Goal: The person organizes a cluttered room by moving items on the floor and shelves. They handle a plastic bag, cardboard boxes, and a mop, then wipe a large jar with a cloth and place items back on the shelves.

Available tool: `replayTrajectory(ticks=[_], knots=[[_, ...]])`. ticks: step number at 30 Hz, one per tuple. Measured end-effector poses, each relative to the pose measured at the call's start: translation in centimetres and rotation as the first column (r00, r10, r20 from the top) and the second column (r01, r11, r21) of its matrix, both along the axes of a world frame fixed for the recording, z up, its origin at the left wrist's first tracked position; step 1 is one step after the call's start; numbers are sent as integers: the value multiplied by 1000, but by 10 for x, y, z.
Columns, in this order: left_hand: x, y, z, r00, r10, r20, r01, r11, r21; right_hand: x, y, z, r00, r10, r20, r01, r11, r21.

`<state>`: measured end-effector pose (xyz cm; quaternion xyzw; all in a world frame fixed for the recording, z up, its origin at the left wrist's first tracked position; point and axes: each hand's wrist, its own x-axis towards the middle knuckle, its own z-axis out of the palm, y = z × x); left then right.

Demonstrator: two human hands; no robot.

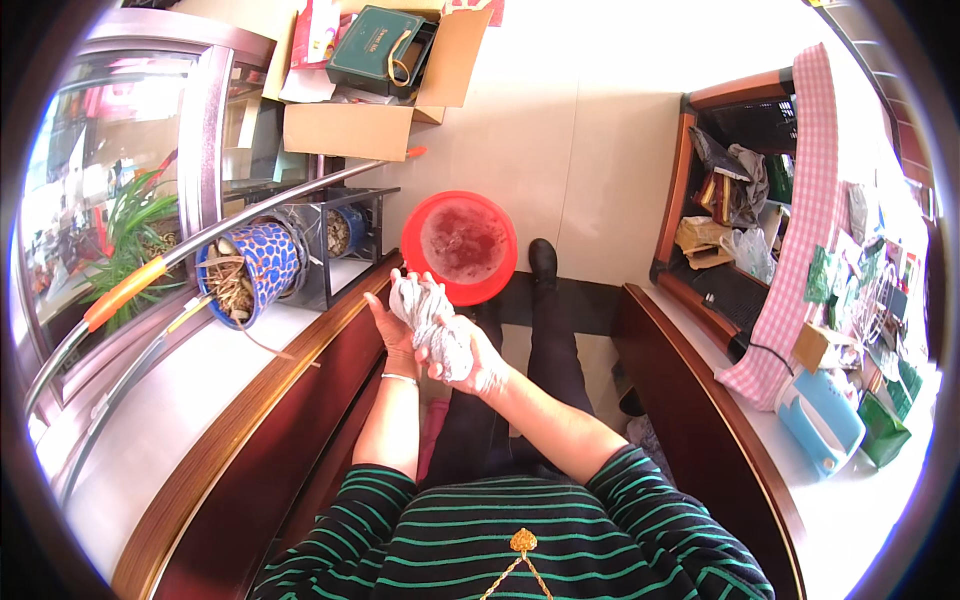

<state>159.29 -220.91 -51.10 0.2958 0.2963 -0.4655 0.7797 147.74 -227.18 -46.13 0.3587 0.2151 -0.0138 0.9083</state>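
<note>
A wet, twisted grey cloth (431, 319) is bunched up between my two hands, just this side of a red plastic basin (514, 244). My right hand (476, 356) is closed around the cloth's lower end. My left hand (394, 330), with a bracelet at its wrist, lies along the cloth's left side, thumb apart and fingertips at its upper end; whether the palm grips firmly is partly hidden. Cloudy water with foam (463, 240) fills part of the basin, which stands on the floor.
A cardboard box (345, 129) with a green case (371, 52) stands beyond the basin. At left are a blue patterned pot (262, 259) and a metal pole (225, 229). Wooden-edged panels (697, 405) flank me. A dark-framed bin (675, 187) with bags stands right. My shoe (543, 259) is near the basin.
</note>
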Motion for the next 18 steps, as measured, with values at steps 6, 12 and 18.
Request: replayTrajectory(ticks=[6, 12, 18], knots=[[27, 10, 19, 891, -453, -14, 453, 892, -3, -5, 1, 38, 961, 257, -107, -278, 898, -340], [35, -27, 74, 478, -824, 303, 614, 560, 556, 4, 2, 62, 814, 339, -471, -580, 462, -671], [43, -28, 68, -76, -903, 423, 168, 407, 898, 27, 14, 53, 734, 140, -665, -669, -22, -743]])
